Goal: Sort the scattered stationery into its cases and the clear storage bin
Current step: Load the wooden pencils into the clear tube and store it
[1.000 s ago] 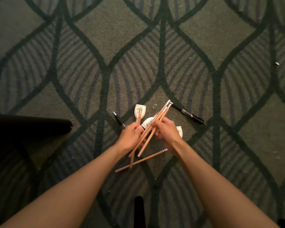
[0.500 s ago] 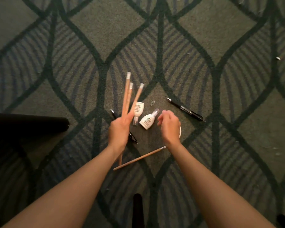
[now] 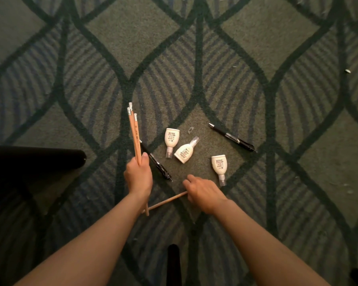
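My left hand (image 3: pixel 138 176) grips a bundle of wooden pencils (image 3: pixel 134 133), their eraser ends pointing away from me. My right hand (image 3: pixel 203 191) reaches down onto the end of a single pencil (image 3: pixel 165 201) lying on the carpet; its fingers curl over that end. Three white correction-fluid bottles lie ahead: one at the left (image 3: pixel 171 140), one in the middle (image 3: pixel 186 150), one at the right (image 3: pixel 220 167). A black pen (image 3: pixel 157 163) lies just right of my left hand. Another black pen (image 3: pixel 233 138) lies farther right. No case or bin is in view.
Everything lies on a green patterned carpet (image 3: pixel 194 48). A dark object (image 3: pixel 33 157) juts in from the left edge. A thin dark shape (image 3: pixel 173 263) stands at the bottom centre. A tiny clear ring (image 3: pixel 191 129) and small white scraps dot the carpet.
My right hand has dropped from above the bottles toward me onto the single pencil, uncovering the right bottle. My left hand has tightened the pencils from a fan into a bundle.
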`<state>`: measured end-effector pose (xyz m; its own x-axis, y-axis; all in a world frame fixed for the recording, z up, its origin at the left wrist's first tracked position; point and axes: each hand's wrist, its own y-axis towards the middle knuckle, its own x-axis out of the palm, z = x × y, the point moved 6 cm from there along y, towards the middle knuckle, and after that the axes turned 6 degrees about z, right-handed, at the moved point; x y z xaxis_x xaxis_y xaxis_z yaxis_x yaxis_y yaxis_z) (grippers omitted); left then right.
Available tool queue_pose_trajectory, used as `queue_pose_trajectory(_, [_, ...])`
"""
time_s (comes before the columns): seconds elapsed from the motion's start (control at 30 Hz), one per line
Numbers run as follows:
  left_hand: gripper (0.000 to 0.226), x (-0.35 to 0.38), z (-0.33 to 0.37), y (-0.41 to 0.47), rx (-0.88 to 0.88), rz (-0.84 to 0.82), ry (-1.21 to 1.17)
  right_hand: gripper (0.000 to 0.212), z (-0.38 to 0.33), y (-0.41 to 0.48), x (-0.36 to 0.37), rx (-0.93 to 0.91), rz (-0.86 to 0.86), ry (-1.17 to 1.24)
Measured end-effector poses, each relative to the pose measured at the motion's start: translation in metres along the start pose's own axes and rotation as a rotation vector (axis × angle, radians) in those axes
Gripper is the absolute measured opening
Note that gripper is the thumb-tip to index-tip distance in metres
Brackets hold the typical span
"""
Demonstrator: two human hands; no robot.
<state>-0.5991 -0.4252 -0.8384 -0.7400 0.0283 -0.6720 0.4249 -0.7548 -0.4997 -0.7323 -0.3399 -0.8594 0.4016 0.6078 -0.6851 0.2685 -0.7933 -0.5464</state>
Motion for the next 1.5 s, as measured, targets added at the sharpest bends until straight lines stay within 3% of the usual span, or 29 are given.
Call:
queue_pose_trajectory(0.13, [0.035,-0.025,0.012,-0.005,0.040,0.303,0.015,0.018,0.009,-0.001,-0.018,0.087,0.123,0.123])
queue_pose_trajectory(0.2, [0.037,-0.027,0.013,-0.005,-0.012,0.343,-0.013,0.021,0.012,0.002,-0.025,0.160,0.172,0.204])
queue_pose_trajectory(0.4, [0.033,0.005,0.020,-0.014,0.019,0.066,-0.073,0.027,-0.016,0.032,-0.029,0.139,0.080,0.358])
queue_pose_trajectory(0.5, [0.032,0.000,0.012,-0.002,-0.050,0.165,-0.044,0.027,-0.025,0.038,-0.028,0.097,0.097,0.426])
queue_pose_trajectory(0.6, [0.038,-0.014,0.011,0.009,-0.058,0.283,-0.006,0.024,-0.018,0.036,-0.032,0.225,0.234,0.464])
queue_pose_trajectory(0.77, [0.039,-0.019,0.016,0.018,0.010,0.245,0.072,0.030,-0.031,0.050,-0.025,0.271,0.214,0.206])
queue_pose_trajectory(0.93, [0.030,-0.013,0.026,0.019,0.098,0.196,0.063,0.033,-0.037,0.056,-0.023,0.331,0.212,0.310])
queue_pose_trajectory(1.03, [0.028,-0.015,0.034,0.016,0.155,0.217,0.160,0.037,-0.019,0.046,-0.034,0.431,0.266,0.442])
queue_pose_trajectory(1.13, [0.028,-0.006,0.039,0.015,0.177,0.174,0.209,0.026,0.019,0.031,-0.055,0.568,0.456,0.523])
queue_pose_trajectory(1.3, [0.030,0.032,0.037,0.006,0.208,-0.037,0.383,0.027,0.088,0.006,-0.090,0.725,0.767,0.305])
queue_pose_trajectory(1.5, [0.033,0.055,0.038,0.008,0.245,-0.144,0.476,0.030,0.124,-0.007,-0.071,0.831,0.633,0.284])
